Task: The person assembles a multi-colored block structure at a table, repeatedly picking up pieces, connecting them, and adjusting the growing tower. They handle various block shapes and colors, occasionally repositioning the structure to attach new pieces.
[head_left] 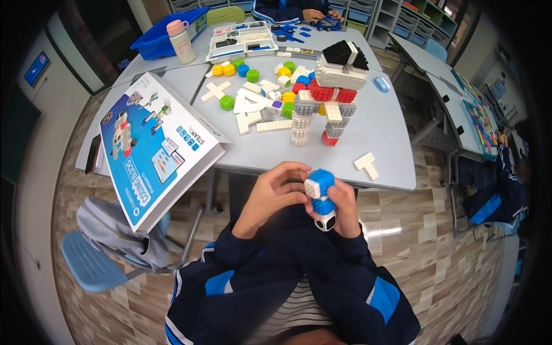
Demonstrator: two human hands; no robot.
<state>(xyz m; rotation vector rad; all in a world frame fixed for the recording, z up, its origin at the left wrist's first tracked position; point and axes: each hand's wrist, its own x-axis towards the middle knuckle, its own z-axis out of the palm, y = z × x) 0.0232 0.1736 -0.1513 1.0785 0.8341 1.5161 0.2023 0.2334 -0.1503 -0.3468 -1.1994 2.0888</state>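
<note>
Head view: the small stack of blue and white blocks point(324, 205) sits in front of you by the near edge of the table point(379, 163), partly covered by your right hand point(347, 210). That hand is clamped on the stack, thumb along its right side; most of its other fingers are hidden behind it. Your left hand point(269, 198) has its fingers curved and spread apart, thumb below, tips close to the white block; you cannot tell whether they touch.

Both your forearms are inside dark sleeves and bent inward. A tall block figure point(334, 95) stands beyond, hiding some of the loose blocks point(246, 104) to its left. The big box point(158, 158) covers part of the table's left side. At the far end, a co-worker point(276, 10) is cut off by the top edge.
</note>
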